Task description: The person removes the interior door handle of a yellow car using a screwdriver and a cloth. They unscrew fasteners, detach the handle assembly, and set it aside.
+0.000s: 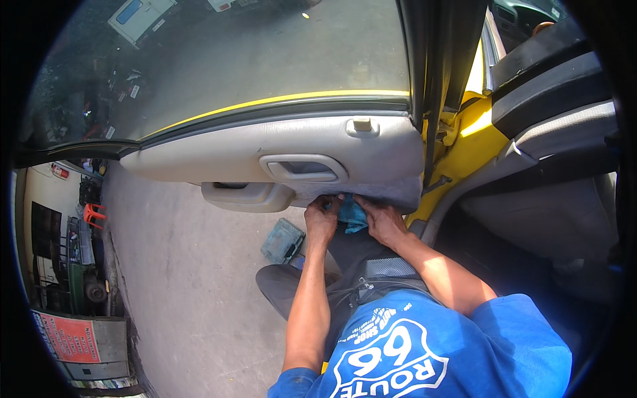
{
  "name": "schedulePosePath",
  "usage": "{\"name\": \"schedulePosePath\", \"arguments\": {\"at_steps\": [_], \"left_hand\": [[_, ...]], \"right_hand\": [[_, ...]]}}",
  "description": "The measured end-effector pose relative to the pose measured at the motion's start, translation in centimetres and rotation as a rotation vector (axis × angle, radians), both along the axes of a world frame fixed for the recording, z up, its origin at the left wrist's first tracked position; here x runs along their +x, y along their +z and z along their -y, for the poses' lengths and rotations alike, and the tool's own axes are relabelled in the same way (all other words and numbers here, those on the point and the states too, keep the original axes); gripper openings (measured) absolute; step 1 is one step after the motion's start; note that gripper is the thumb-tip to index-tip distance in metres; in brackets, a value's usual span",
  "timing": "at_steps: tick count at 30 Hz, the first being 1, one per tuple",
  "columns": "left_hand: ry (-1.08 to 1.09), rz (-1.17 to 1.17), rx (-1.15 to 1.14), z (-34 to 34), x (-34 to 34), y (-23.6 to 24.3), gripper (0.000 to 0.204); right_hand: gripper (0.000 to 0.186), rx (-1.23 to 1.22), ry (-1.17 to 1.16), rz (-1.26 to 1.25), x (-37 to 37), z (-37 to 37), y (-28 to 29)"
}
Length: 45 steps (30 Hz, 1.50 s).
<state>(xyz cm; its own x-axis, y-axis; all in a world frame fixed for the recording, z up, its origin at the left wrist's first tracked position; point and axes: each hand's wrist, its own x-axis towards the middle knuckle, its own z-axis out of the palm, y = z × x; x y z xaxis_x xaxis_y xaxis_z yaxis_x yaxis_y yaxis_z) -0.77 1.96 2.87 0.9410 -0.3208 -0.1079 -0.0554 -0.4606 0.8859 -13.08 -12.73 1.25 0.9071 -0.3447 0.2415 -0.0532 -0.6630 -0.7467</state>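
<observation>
Left hand (321, 217): you are pinching the teal cloth (353, 215).
Right hand (381, 220): likewise pinching.
Cloth: hanging between, near the door panel (381, 159) (contact unclear).
Progress: panel sitting fitted; cloth work seemingly unfinished, remainder not showing.

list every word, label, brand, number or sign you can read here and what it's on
I won't copy wording out, but text shows on:
Blue shirt: large white words and numerals with a shield outline, legible; smaller lines above, partly blurred.
Red sign: rows of lettering, mostly too small to read.
White label beyond the window: too small to read.
</observation>
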Motion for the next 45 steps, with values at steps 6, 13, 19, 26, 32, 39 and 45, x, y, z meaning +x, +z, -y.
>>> {"name": "schedulePosePath", "arguments": {"at_steps": [6, 13, 19, 26, 32, 39, 45], "left_hand": [[0.145, -0.076, -0.336, 1.3, 0.3, -1.0, 0.017], [0.253, 0.129, -0.044, 2.0, 0.3, -1.5, 0.021], [0.284, -0.115, -0.202, 1.9, 0.4, -1.0, 0.023], [0.162, -0.078, -0.140, 2.7, 0.2, 0.2, 0.015], [0.233, -0.101, -0.258, 1.6, 0.7, -1.4, 0.017], [0.267, -0.210, -0.183, -0.7, 1.2, -1.3, 0.019], [-0.039, -0.022, -0.072, -4.0, -2.0, -1.2, 0.017]], "right_hand": [[0.060, -0.032, -0.020, -0.215, -0.4, 0.2, 0.9], [0.063, -0.016, 0.053, -0.227, 0.0, 1.4, 0.3], [0.067, -0.051, 0.058, -0.233, -0.1, 1.3, -1.0], [0.066, 0.093, 0.077, -0.323, 0.5, 1.6, -1.3], [0.054, 0.137, 0.073, -0.141, 0.2, 2.3, -2.0], [0.033, 0.219, 0.019, -0.057, 0.2, 1.6, -1.5], [0.025, 0.290, 0.217, -0.087, -2.4, 3.2, 1.0]]}}
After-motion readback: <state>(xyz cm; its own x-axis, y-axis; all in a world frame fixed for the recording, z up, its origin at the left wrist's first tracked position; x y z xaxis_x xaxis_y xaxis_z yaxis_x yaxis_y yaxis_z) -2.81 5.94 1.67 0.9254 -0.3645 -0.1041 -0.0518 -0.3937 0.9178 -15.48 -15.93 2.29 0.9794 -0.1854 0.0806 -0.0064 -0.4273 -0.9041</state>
